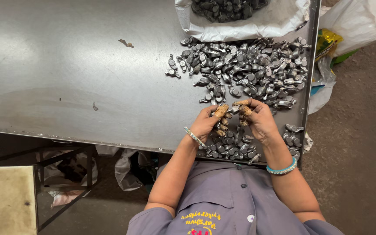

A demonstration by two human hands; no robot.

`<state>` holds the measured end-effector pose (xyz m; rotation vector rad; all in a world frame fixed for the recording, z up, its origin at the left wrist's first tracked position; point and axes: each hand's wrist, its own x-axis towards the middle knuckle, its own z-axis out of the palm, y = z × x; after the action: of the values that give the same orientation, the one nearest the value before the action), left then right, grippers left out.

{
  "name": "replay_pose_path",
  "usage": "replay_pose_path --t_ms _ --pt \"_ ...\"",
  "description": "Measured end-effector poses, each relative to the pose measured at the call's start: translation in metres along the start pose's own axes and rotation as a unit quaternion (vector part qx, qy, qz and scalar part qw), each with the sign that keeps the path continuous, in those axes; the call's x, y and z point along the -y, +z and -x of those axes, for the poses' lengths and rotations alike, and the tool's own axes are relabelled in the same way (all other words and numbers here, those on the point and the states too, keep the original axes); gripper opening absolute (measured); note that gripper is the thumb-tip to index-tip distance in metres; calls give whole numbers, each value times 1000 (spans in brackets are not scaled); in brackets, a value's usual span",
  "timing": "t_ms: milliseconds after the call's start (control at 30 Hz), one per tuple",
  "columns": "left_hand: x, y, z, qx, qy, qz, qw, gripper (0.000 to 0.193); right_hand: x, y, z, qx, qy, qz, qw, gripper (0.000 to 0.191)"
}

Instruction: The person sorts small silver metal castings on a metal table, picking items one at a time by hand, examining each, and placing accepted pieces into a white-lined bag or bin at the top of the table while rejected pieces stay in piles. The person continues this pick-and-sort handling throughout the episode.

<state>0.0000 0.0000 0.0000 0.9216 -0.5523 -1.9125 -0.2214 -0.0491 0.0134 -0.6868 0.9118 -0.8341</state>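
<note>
My left hand (209,122) and my right hand (257,118) meet above the near edge of a steel table (75,78). Both have cloth-wrapped fingertips and together pinch a small grey metal part (234,109). A wide pile of the same metal parts (249,65) lies just beyond my hands. A smaller pile of parts (233,146) sits under my wrists at the table's front edge. I wear a bangle on each wrist.
A white sack (244,21) holding more metal parts stands at the table's far edge. Plastic bags (327,56) lie on the floor to the right. A metal frame stool (66,174) is under the table at left.
</note>
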Motion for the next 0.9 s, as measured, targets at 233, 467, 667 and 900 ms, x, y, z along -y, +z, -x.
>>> replay_pose_path --t_ms 233,467,667,900 --pt "-30 12 10 -61 -68 103 991 41 33 46 6 40 -174 292 940 21" --pt "-34 3 3 -102 6 135 986 26 50 92 -7 -130 -257 691 663 37" --pt "-55 -1 22 -176 72 -14 982 28 38 63 -10 -124 -179 574 789 33" --pt "-74 9 30 -270 44 -214 938 44 22 -2 3 67 28 -131 989 40"
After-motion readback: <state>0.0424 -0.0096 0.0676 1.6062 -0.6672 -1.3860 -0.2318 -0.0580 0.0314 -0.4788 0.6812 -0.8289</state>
